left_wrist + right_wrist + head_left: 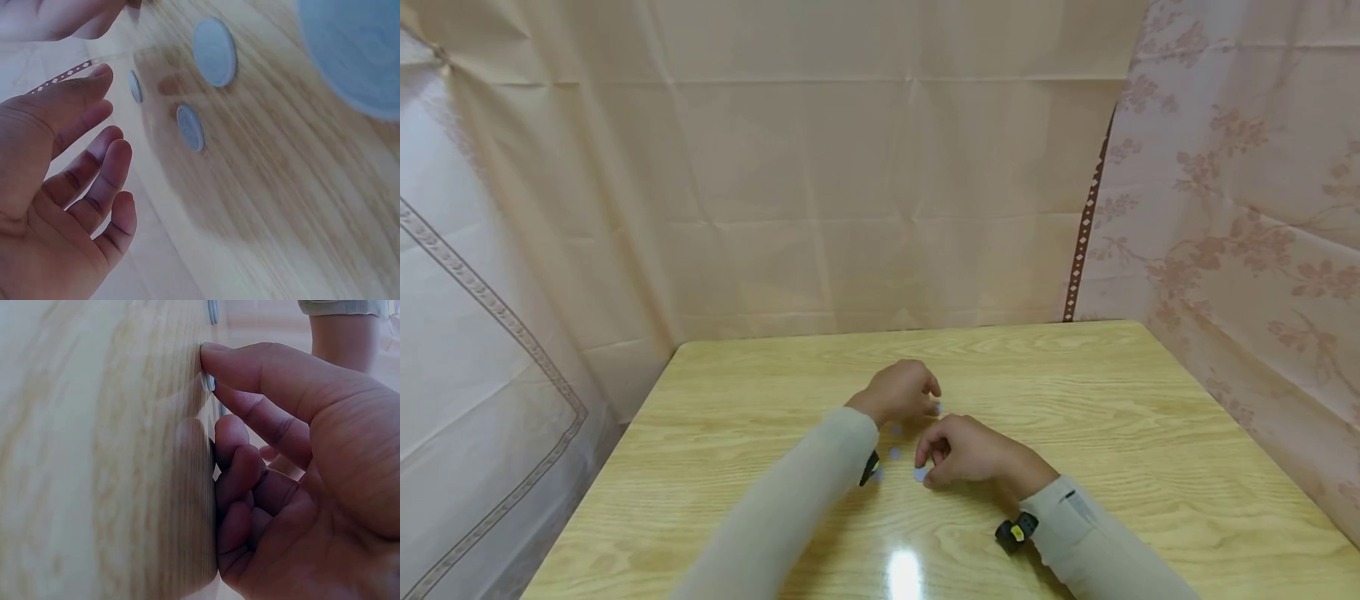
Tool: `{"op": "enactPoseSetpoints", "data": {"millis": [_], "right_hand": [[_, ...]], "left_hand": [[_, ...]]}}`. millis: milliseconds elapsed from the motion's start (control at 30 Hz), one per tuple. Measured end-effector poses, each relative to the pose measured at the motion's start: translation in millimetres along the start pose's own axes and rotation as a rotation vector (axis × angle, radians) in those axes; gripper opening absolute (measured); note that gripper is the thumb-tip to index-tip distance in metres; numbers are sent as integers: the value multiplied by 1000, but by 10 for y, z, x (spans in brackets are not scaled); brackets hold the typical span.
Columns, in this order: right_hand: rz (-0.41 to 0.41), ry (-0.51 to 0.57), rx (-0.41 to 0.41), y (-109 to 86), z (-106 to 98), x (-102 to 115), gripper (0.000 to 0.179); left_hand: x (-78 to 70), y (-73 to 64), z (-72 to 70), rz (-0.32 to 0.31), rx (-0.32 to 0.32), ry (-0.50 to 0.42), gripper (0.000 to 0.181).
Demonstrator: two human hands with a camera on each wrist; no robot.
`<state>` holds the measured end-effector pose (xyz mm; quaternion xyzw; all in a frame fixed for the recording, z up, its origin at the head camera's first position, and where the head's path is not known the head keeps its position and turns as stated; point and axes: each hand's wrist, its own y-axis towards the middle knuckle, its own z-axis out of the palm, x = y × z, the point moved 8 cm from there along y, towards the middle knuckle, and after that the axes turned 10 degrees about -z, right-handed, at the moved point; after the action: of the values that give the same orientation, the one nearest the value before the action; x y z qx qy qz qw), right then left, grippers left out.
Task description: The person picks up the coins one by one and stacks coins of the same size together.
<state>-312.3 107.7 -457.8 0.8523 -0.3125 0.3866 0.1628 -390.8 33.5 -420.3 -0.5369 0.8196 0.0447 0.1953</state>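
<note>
- Beige cloth (865,167) and a floral-print drape (1240,217) wall in a wood-grain table (760,375), apparently a plain backdrop that lets small pieces show.
- Left hand (898,392) reaches across the tabletop, fingers loosely bent and gripping nothing; a far disc (135,86), thin and coin-like, lies just beside the fingertips, apart from them in the left wrist view.
- Right hand (970,450) pinches a near disc (921,474) between thumb and forefinger at table level, the other fingers curled under. So thin a piece probably offers little but its rim to hold.
- Three more pale blue discs (894,454) lie flat in a loose row beneath the left forearm, spaced apart, which likely gives fingertips room around each.
- Black wrist camera (1017,532) sits inside the right cuff (1060,508), presumably worn there to face the palm's work.
</note>
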Motion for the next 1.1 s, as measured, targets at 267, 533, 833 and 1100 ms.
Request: {"op": "enactPoseSetpoints", "data": {"millis": [267, 533, 833, 1100], "right_hand": [[-1, -5, -10, -7, -29, 9, 15], [-5, -11, -23, -53, -53, -19, 16], [-3, -4, -21, -30, -46, 0, 16], [-7, -24, -12, 23, -19, -19, 15]], "left_hand": [[-127, 38, 67, 24, -6, 77, 19], [-216, 110, 155, 30, 4, 137, 15], [-167, 114, 161, 26, -15, 150, 13], [-24, 90, 128, -11, -24, 154, 11]]}}
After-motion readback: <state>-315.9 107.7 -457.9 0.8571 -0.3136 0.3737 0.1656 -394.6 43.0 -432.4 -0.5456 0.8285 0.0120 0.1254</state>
